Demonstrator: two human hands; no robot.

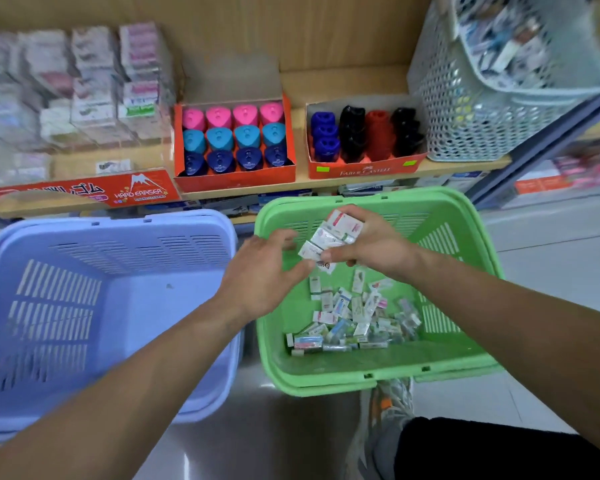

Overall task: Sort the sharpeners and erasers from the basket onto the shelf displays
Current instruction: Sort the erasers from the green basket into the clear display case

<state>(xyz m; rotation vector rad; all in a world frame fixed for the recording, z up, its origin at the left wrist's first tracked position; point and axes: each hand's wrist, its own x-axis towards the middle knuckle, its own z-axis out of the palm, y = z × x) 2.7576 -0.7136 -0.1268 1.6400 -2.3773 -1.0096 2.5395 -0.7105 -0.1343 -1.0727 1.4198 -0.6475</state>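
- Clear eraser packs (84, 81) stand stacked at the left end of the shelf (326, 183); they are blurred, so their labels cannot be read.
- A red box (84, 194) printed "HARD ERASER" lies on the shelf edge below them, and its left end is cut off by the frame.
- A blue basket (49, 237) sits on the floor under the shelf; only a small speck shows on its bottom.
- The left hand (260, 275) hovers over the gap between the baskets with its fingers spread and loose. Whether the thumb touches the lowest packet is unclear.
- An orange display box (234, 140) holds triangular sharpeners in rows of pink, teal and dark blue.
- A green basket (361, 202) beside the blue one holds loose erasers (354, 320) heaped toward its near wall.
- The right hand (374, 244) is above the green basket, its fingers curled round a stack of erasers (329, 233).
- A Faber-Castell box (364, 136) holds blue, black and red sharpeners in columns.
- Grey mesh baskets (465, 116) stand at the right end of the shelf; what is inside them is too blurred to make out.
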